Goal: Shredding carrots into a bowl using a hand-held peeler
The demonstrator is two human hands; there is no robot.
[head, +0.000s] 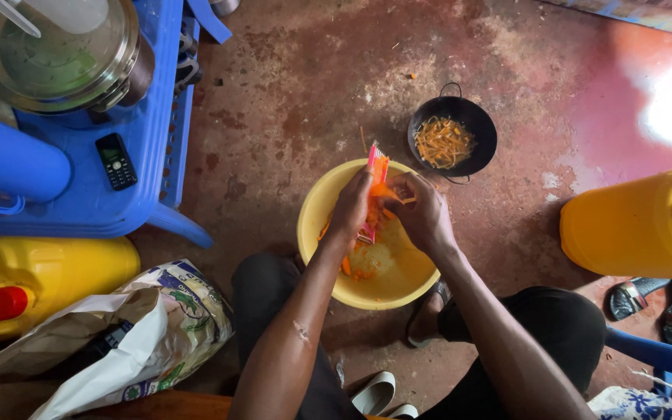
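As seen from above, with yellow bowl (398, 284) on the floor (297, 101) taken as landmark: item 1, pink-orange grater (374, 183), propped inside the bowl, long axis running from bowl centre up over the far rim, top end poking past the rim. Item 2, left hand (349, 208), over the bowl's left-of-centre, fingers closed round the grater's side, steadying it. Item 3, right hand (424, 211), over the bowl's right half, fingers curled shut on a small carrot piece (386, 191), pressed to the grater face; so carrot lies right of the grater, touching it, approx. level w/ the far rim. Right hand is the nearer to the carrot; left is nearer the grater's lower end. Item 4, orange shreds (359, 268) heaped in bowl bottom, below the grater. Item 5, black pan (477, 124) w/ shreds, just beyond the bowl, up-right, apart from it.
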